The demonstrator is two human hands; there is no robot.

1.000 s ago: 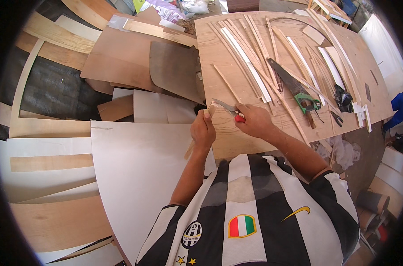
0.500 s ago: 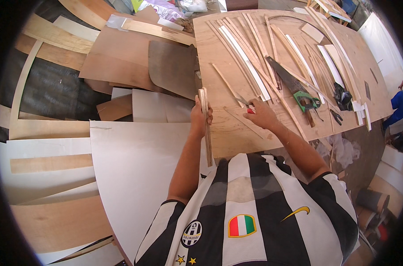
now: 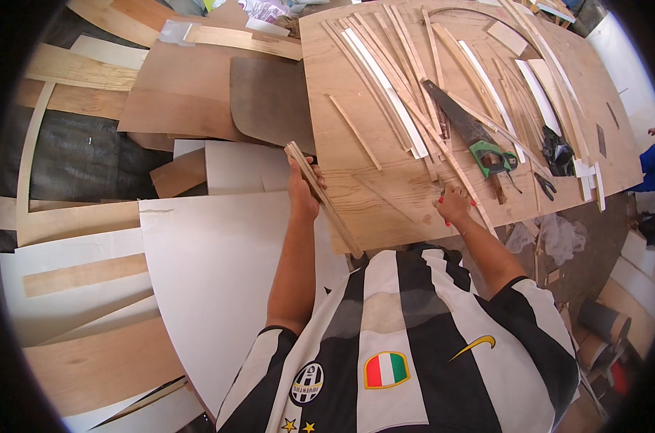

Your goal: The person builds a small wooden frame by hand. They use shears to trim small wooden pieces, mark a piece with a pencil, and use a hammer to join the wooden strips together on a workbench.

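The left hand (image 3: 302,193) grips wooden strips (image 3: 327,207) slanting down to its right; the right hand (image 3: 455,207), over the bench (image 3: 342,166), is closed around a red-handled tool (image 3: 441,203), best kept clear of the other.

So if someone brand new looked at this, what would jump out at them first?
Probably the bold black-and-white striped shirt filling the bottom centre. Next might be the green-handled handsaw lying among loose strips on the wooden tabletop, upper right of centre. Then perhaps the hands: the left hand grips slim wood near the middle, and the right hand holds a red-handled tool over the tabletop's near side.
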